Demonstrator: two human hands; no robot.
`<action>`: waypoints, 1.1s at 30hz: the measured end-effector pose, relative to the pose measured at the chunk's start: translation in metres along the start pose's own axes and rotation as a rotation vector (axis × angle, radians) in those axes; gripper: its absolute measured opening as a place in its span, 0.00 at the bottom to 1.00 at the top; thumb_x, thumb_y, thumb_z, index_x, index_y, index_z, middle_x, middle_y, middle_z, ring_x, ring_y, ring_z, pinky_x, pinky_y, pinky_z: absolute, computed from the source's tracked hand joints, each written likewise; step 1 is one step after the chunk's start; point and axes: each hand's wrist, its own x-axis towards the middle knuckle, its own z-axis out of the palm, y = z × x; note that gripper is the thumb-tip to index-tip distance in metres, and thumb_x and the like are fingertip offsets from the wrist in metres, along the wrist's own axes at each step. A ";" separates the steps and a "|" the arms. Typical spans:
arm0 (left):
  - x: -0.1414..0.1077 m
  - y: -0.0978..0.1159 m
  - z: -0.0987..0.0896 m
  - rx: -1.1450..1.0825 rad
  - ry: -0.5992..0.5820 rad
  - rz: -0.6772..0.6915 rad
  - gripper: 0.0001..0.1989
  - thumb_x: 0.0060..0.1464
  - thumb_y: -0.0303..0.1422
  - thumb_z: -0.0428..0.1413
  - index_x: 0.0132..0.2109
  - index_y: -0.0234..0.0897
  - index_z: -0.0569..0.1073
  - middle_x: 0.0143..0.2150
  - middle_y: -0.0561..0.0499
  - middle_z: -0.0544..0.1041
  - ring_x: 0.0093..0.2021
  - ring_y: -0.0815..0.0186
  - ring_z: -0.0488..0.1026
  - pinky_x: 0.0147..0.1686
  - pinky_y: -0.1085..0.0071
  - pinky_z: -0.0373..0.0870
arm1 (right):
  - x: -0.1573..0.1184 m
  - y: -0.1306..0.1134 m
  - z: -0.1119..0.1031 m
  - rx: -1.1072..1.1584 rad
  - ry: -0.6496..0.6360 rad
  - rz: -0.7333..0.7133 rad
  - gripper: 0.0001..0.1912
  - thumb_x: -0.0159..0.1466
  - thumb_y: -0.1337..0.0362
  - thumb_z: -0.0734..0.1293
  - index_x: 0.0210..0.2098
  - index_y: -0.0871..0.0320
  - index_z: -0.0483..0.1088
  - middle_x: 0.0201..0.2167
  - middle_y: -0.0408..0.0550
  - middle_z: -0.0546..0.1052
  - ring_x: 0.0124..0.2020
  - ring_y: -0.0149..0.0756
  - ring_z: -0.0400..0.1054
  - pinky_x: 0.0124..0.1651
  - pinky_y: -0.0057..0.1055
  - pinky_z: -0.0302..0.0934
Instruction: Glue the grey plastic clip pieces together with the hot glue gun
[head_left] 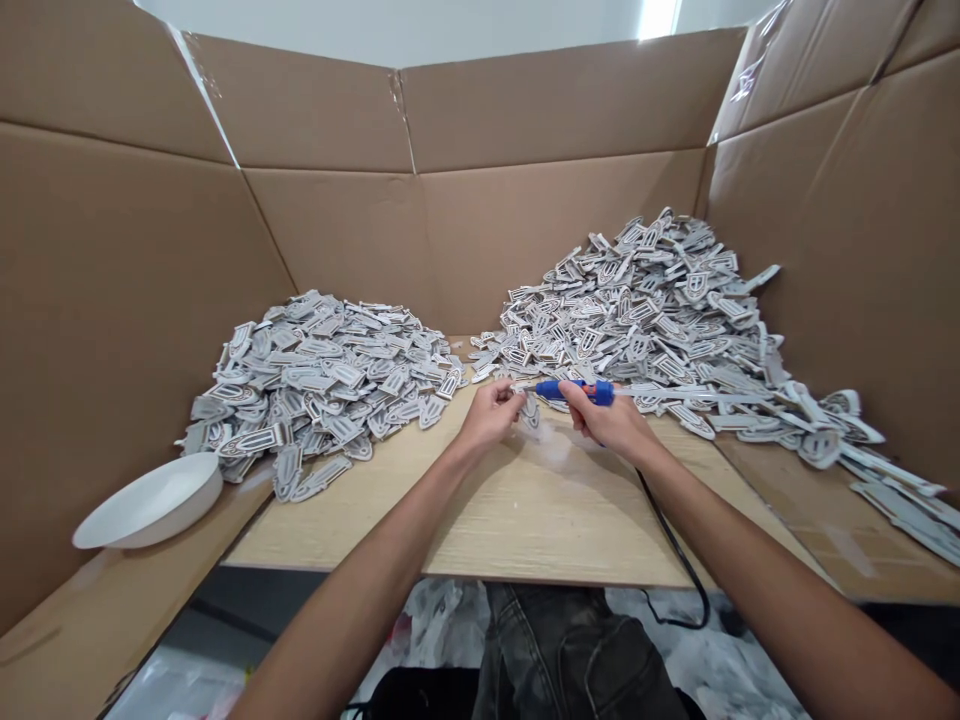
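Above the middle of the pale wooden tabletop (510, 520), toward its far edge, the left hand (489, 412) and the right hand (611, 422) work close together. The left hand's fingers are pinched together at the upper end of a small grey piece (531, 411), which has one rounded end; the exact contact is too small to make out. The right hand's fingers are closed around a slim blue glue gun (555, 390) with orange parts, held nearly level, its thin tip pointing left and reaching the left fingertips. Whether the tip touches the piece cannot be told. A translucent stick (697, 393) runs right from behind the glue gun, in front of the right pile. From beneath the right wrist a black cord (670, 530) drops over the near edge and loops there.

Toward the far left corner of the tabletop lies a wide left pile (322, 370) of flat grey pieces, many with rounded ends. Toward the far right corner rises a taller right pile (630, 310) of similar pieces, spilling toward the right edge, where long pale strips (907, 510) lie. A white bowl (150, 510) sits tilted on a cardboard strip (82, 620) beside the left edge, near the left pile. Brown cardboard walls (330, 230) stand around the left, far and right sides. Below the near edge show dark trousers (570, 660) and crumpled clear plastic (450, 620).
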 end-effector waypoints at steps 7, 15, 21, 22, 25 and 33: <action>-0.002 0.000 0.001 -0.011 0.002 -0.001 0.09 0.50 0.37 0.59 0.29 0.37 0.70 0.25 0.55 0.67 0.26 0.70 0.63 0.27 0.72 0.58 | -0.002 0.002 0.005 -0.003 0.106 -0.051 0.30 0.65 0.41 0.63 0.14 0.52 0.64 0.13 0.42 0.68 0.18 0.36 0.64 0.27 0.33 0.59; -0.005 0.000 0.001 0.056 0.020 0.042 0.11 0.54 0.36 0.57 0.27 0.37 0.68 0.24 0.56 0.65 0.25 0.69 0.62 0.27 0.72 0.57 | -0.003 0.001 0.007 -0.082 0.146 -0.075 0.27 0.64 0.43 0.64 0.16 0.51 0.65 0.15 0.44 0.70 0.23 0.39 0.66 0.32 0.35 0.59; -0.005 -0.008 0.002 0.056 0.056 0.058 0.09 0.56 0.36 0.57 0.33 0.35 0.72 0.26 0.54 0.69 0.26 0.69 0.63 0.27 0.73 0.57 | -0.007 0.001 0.009 -0.206 0.150 -0.241 0.27 0.65 0.43 0.63 0.17 0.52 0.61 0.17 0.45 0.67 0.22 0.36 0.59 0.28 0.33 0.52; -0.005 -0.010 0.003 0.057 0.058 0.061 0.09 0.56 0.37 0.58 0.33 0.35 0.72 0.26 0.54 0.69 0.26 0.69 0.63 0.26 0.74 0.57 | -0.007 0.001 0.010 -0.231 0.152 -0.282 0.27 0.65 0.43 0.63 0.17 0.53 0.61 0.18 0.45 0.69 0.23 0.35 0.60 0.29 0.33 0.52; -0.004 -0.014 0.005 0.067 0.066 0.055 0.09 0.55 0.36 0.59 0.31 0.35 0.72 0.25 0.55 0.69 0.25 0.70 0.64 0.26 0.74 0.57 | -0.005 0.004 0.010 -0.365 0.158 -0.422 0.25 0.65 0.44 0.63 0.20 0.54 0.66 0.23 0.49 0.74 0.24 0.36 0.63 0.31 0.33 0.53; 0.004 -0.020 0.007 0.117 0.171 -0.064 0.10 0.51 0.33 0.60 0.25 0.36 0.71 0.23 0.54 0.71 0.25 0.68 0.66 0.27 0.73 0.58 | 0.005 0.014 -0.010 -0.440 0.528 -0.372 0.26 0.66 0.43 0.60 0.20 0.54 0.66 0.23 0.54 0.75 0.26 0.39 0.65 0.34 0.34 0.54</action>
